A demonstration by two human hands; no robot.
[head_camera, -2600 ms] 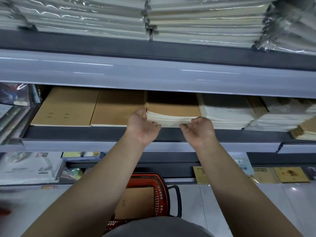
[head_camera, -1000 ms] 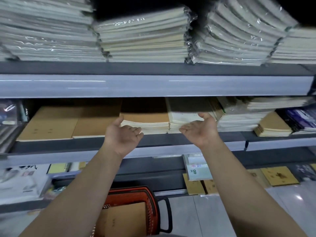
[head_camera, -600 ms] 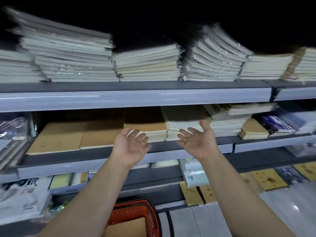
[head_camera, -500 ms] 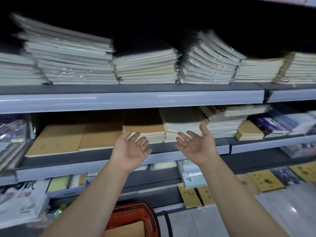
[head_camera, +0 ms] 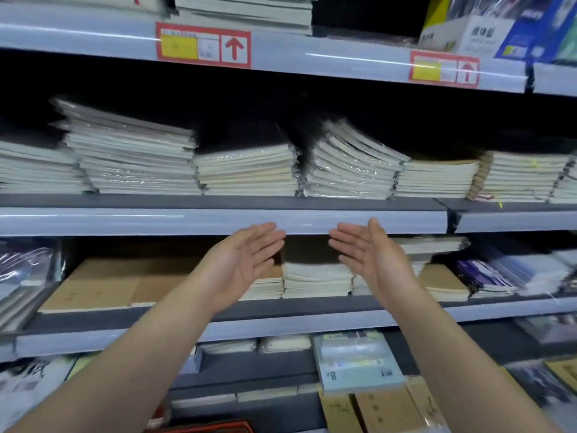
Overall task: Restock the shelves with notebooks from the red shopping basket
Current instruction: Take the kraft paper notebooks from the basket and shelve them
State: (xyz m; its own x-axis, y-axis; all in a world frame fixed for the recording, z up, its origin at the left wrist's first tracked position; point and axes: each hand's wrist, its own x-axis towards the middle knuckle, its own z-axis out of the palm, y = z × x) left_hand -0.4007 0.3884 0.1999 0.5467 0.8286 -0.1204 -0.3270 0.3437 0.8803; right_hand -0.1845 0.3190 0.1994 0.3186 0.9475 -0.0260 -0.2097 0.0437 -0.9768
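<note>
Left hand (head_camera: 240, 262): ours, raised in front of the middle shelf (head_camera: 218, 310), palm turned inward, fingers straight and together, holding nothing

Right hand (head_camera: 370, 257): ours, raised level with the left, palm facing it, fingers straight, holding nothing; a gap lies between the two palms

Kraft-cover notebooks (head_camera: 103, 285): we count two flat brown covers side by side at the left of the middle shelf, with a thicker brown-topped stack just to their right, partly hidden behind our left hand

Pale-edged notebook stack (head_camera: 317, 279): on the middle shelf, seen through the gap between our hands, page edges facing us

Small brown stack (head_camera: 443, 284): middle shelf, just right of our right wrist; dark purple-covered packs (head_camera: 480, 276) lie beside it

Wrapped notebook stacks (head_camera: 246, 170): upper shelf, several piles in clear film, ranged across its whole width, well above our fingertips

Shelf rail (head_camera: 406, 221): pale strip under the upper shelf, directly behind our fingertips

Price labels (head_camera: 203, 45): red-bordered, with upward arrows, on the top rail

Pale blue pack (head_camera: 359, 364): lower shelf, marked with an 8, brown covers below it

Red shopping basket (head_camera: 212, 428): only a sliver of its rim shows at the bottom edge, between our forearms; we cannot tell what it contains
</note>
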